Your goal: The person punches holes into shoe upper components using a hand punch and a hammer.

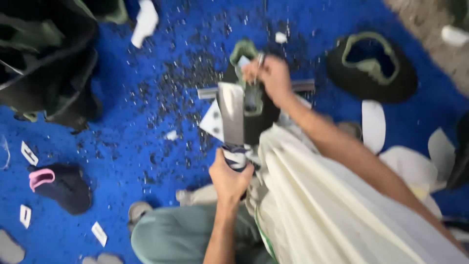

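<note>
Left hand [229,180] fisted round broad metal blade [231,115]; right hand [271,77] pinches black shoe upper with green lining [251,98]. Trimming underway; finished-looking black upper [371,66] lies far right.

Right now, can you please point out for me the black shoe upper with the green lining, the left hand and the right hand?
Black shoe upper [364,80], head view, on its black outer side.
Left hand [229,178], head view, back of the hand.
Right hand [273,78], head view, back of the hand.

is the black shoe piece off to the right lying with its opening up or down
Opening up: the black shoe piece lies on the blue floor with its green-lined rim and hollow inside facing the camera.
</note>
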